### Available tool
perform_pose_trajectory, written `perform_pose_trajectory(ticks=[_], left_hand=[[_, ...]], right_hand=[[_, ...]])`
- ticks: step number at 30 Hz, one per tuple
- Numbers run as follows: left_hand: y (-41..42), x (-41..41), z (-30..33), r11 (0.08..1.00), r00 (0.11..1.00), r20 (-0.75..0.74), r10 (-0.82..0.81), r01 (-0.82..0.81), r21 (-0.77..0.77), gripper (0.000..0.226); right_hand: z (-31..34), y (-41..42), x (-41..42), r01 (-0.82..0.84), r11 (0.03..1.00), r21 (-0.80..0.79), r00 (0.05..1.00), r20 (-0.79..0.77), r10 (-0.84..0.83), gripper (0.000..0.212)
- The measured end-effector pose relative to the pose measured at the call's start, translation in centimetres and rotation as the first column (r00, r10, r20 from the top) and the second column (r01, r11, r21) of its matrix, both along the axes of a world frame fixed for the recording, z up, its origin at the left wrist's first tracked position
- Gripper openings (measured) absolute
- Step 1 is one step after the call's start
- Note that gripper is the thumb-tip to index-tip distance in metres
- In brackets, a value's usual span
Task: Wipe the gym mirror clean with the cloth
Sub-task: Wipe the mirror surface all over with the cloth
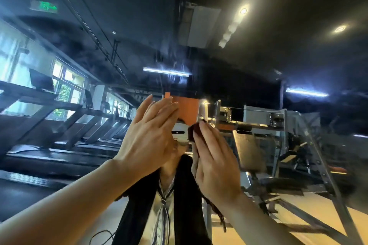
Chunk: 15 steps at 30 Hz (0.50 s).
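- One mirror [258,55] fills the view, reflecting treadmills [59,125].
- Left hand [147,141]: fingers straight, together, flat on glass; it may smear prints.
- Right hand [215,163]: straight fingers press cloth [192,130] against glass; unclamped, the cloth could slip.

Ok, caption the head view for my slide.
Right hand presses a dark cloth flat on the gym mirror; left hand open beside it.

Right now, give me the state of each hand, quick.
Left hand: open, fingers straight, flat against the mirror, holding nothing.
Right hand: open, straight fingers pressing the dark cloth to the mirror.
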<state>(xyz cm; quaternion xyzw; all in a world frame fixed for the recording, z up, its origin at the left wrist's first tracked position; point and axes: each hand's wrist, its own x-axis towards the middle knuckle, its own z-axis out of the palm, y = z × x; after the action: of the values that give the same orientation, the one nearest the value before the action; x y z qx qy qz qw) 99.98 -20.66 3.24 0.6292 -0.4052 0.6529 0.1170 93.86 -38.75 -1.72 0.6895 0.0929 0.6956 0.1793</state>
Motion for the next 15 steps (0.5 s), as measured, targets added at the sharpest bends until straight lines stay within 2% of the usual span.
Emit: perform_pose_trajectory(ticks=[1, 3, 5, 6, 8, 11, 14, 15], left_hand=[[0.4, 0.4, 0.6, 1.000, 0.999, 0.031, 0.019, -0.019, -0.005, 0.045], [1.1, 0.7, 2.0, 0.997, 0.997, 0.030, 0.074, -0.073, -0.038, 0.044], [2.1, 0.6, 3.3, 0.986, 0.994, -0.024, 0.103, -0.105, -0.130, 0.039], [2.6, 0.5, 3.9, 0.977, 0.993, -0.064, 0.100, -0.110, -0.182, 0.042], [3.1, 0.3, 4.6, 0.962, 0.994, -0.084, 0.067, -0.087, -0.260, 0.050], [1.4, -0.6, 5.4, 0.966, 0.997, -0.040, 0.068, -0.076, -0.248, 0.047], [-2.6, -2.0, 6.3, 0.979, 0.997, -0.008, 0.076, -0.076, -0.191, 0.040], [-4.1, -2.4, 6.4, 0.981, 0.996, 0.004, 0.086, -0.084, -0.172, 0.039]], right_hand=[[2.0, 0.8, 0.4, -0.007, 1.000, 0.015, 1.000, 0.020, 0.007, 0.040], [7.1, 3.2, 1.6, -0.019, 0.998, 0.065, 0.997, 0.080, 0.014, 0.039], [11.5, 6.1, 2.7, -0.042, 0.995, 0.090, 0.995, 0.098, 0.033, 0.039], [12.9, 7.2, 3.2, -0.049, 0.997, 0.061, 0.997, 0.069, 0.044, 0.040], [14.2, 8.2, 3.5, -0.041, 0.998, -0.037, 0.999, -0.007, 0.040, 0.057], [15.1, 6.5, 2.8, -0.041, 0.995, -0.091, 0.999, 0.008, 0.042, 0.060], [16.2, 2.1, 1.0, -0.026, 1.000, 0.009, 0.995, 0.094, 0.025, 0.042], [16.4, 0.3, 0.1, -0.008, 0.999, 0.052, 0.993, 0.120, 0.001, 0.042]])
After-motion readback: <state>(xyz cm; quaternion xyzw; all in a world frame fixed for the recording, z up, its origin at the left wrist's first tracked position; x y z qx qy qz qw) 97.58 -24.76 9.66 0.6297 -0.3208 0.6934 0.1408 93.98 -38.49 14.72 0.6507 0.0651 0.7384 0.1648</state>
